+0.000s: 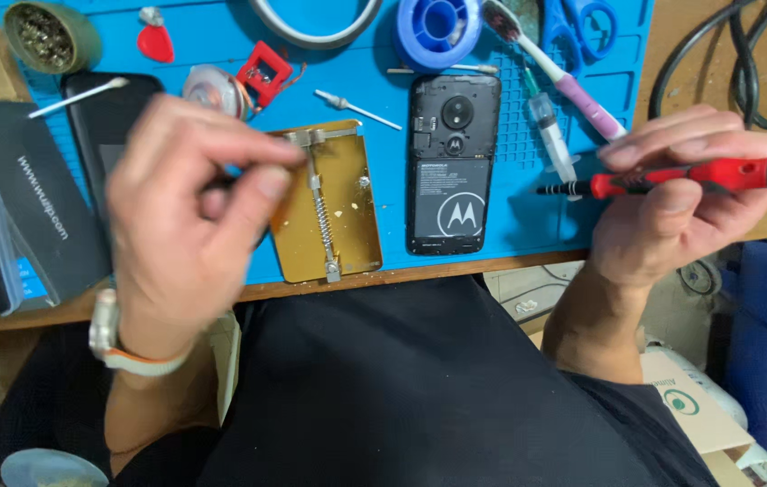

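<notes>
Right now the right hand (672, 216) is clamped on a red screwdriver (672, 178), shaft horizontal, tip pointing left at the opened phone (452, 162) lying lengthwise on the blue mat (221, 36), just beside. Left hand (189, 212) blurred, fingertips pinched together; contents unclear. Right hand nearer.

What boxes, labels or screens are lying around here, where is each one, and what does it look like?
Black box: left edge of the bench, flat, with light lettering.
Label: inside the open phone on the blue mat, a dark rectangle with pale print and a round emblem.
Dark phone: upper left of the mat, glossy black, unlit, partly behind the left hand.
Cardboard box: lower right, tan with a green mark.
</notes>
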